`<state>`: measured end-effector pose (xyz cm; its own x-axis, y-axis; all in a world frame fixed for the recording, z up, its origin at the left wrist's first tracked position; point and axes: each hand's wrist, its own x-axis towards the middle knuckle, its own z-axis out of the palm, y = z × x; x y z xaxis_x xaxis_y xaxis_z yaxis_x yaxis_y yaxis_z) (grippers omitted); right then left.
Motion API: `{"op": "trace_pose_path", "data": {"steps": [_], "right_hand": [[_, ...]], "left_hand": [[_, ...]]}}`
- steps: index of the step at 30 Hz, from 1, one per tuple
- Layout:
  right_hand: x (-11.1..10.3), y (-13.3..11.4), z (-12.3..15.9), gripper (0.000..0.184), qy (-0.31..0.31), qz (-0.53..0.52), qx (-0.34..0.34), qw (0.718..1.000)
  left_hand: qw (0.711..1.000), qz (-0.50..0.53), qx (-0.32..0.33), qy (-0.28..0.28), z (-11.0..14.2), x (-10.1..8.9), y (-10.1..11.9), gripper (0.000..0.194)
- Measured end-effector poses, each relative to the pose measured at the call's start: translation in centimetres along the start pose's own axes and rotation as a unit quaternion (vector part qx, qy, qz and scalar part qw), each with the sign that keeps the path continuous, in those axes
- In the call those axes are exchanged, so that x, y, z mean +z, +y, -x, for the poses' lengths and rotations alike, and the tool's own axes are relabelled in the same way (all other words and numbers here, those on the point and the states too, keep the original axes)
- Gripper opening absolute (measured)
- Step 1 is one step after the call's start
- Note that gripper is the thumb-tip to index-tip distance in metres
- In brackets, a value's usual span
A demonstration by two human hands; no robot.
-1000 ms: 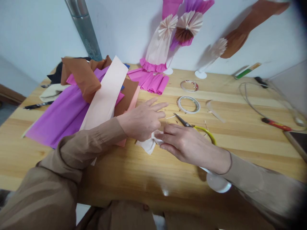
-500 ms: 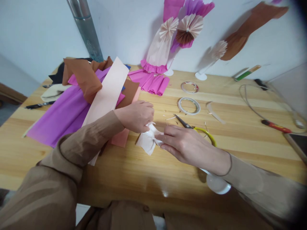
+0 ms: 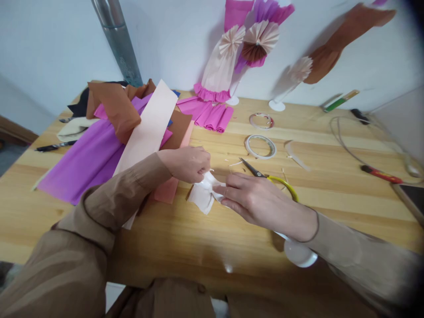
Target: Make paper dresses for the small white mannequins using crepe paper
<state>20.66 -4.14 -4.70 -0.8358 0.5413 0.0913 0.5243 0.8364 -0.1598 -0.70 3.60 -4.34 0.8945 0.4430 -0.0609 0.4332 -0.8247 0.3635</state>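
A small white crepe-paper bow (image 3: 203, 197), gathered at its middle, is held low over the wooden table (image 3: 172, 247). My left hand (image 3: 188, 163) is closed, its fingertips pinching the bow's upper left edge. From the right, my right hand (image 3: 255, 198) grips the bow's gathered middle between thumb and fingers. Its fingers cover the bow's right side. Scissors with yellow handles (image 3: 283, 181) lie just behind my right hand, blades pointing left. Under my right wrist a white stand with a round base (image 3: 300, 252) shows in part.
Crepe-paper sheets, including a purple one (image 3: 79, 154) and a pale pink strip (image 3: 145, 123), pile up at left. Two tape rolls, the nearer one (image 3: 260, 146) white, lie beyond the scissors. Paper dresses (image 3: 217, 70) stand along the wall near a bottle (image 3: 121, 48). A red-handled tool (image 3: 380, 174) lies right.
My left hand has shifted very slightly down and left, its fingers curling tighter at the bow's upper edge. My right hand stays nearly in place on the bow.
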Motion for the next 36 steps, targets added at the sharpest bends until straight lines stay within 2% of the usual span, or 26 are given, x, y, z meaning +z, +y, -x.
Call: {"op": "trace_pose_path", "data": {"steps": [3,5,10,16,21,25,36], "right_hand": [[0.1,0.1,0.0,0.027,0.001,0.000,-0.003,1.000],[0.1,0.1,0.1,0.025,0.000,0.000,-0.002,1.000],[0.1,0.1,0.2,0.025,-0.001,0.007,-0.001,1.000],[-0.1,0.0,0.1,0.027,0.004,0.015,-0.007,1.000],[-0.2,-0.1,0.1,0.029,0.004,0.014,-0.006,1.000],[-0.1,-0.1,0.1,0.028,0.012,0.014,-0.010,1.000],[0.2,0.1,0.2,0.027,0.012,0.026,-0.015,0.999]], "left_hand": [[0.997,-0.056,-0.010,-0.060,0.2,-0.4,-0.1,0.019],[0.993,-0.087,-0.039,-0.075,0.6,-1.0,-0.1,0.020],[0.991,-0.037,-0.106,-0.067,1.3,-2.7,0.6,0.014],[0.976,-0.041,-0.201,-0.068,0.5,-2.2,1.5,0.037],[0.976,-0.028,-0.207,-0.064,0.5,-1.7,1.6,0.042],[0.977,-0.036,-0.197,-0.079,0.7,-1.8,1.6,0.036],[0.967,-0.056,-0.231,-0.090,0.5,-1.3,2.4,0.023]]}}
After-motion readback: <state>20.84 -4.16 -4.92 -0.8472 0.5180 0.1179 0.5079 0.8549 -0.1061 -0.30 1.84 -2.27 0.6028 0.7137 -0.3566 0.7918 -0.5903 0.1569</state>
